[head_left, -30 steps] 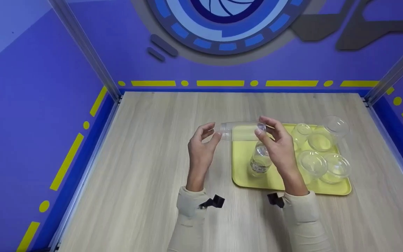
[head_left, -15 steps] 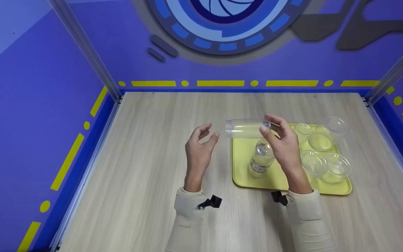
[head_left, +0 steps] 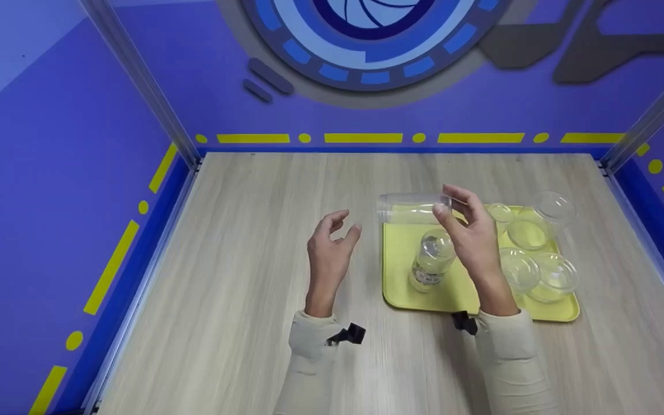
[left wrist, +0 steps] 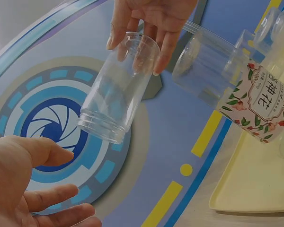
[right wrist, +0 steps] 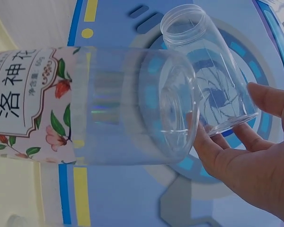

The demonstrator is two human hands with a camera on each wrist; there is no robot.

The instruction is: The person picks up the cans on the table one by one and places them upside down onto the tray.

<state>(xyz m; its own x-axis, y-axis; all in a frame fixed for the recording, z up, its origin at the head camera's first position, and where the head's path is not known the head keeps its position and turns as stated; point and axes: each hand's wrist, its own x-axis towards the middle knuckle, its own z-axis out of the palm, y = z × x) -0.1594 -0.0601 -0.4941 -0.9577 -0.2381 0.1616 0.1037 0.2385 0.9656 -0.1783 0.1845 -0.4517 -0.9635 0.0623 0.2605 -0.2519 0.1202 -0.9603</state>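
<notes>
My right hand (head_left: pixel 477 245) holds a clear plastic jar (head_left: pixel 410 208) by its base end, above the far left part of the yellow tray (head_left: pixel 394 288). The jar lies sideways, its bare threaded mouth turned left. My left hand (head_left: pixel 329 253) is apart from it, lower left, with fingers spread and bent and nothing in them. In the left wrist view a gap shows between that hand and the jar's mouth. A second clear jar (head_left: pixel 431 262) stands on the tray, seemingly base up; its floral label (right wrist: pixel 33 104) shows in the right wrist view.
Several clear round plastic containers crowd the tray's right side, among them a bowl-like one (head_left: pixel 552 276) at the front and another (head_left: pixel 554 208) over the back right corner. Wood-grain table (head_left: pixel 240 259) extends left of the tray. Blue printed walls (head_left: pixel 366 115) enclose the back and sides.
The jar has moved right and slightly away with my right hand. My left fingers, earlier at the jar's mouth, are now clear of it.
</notes>
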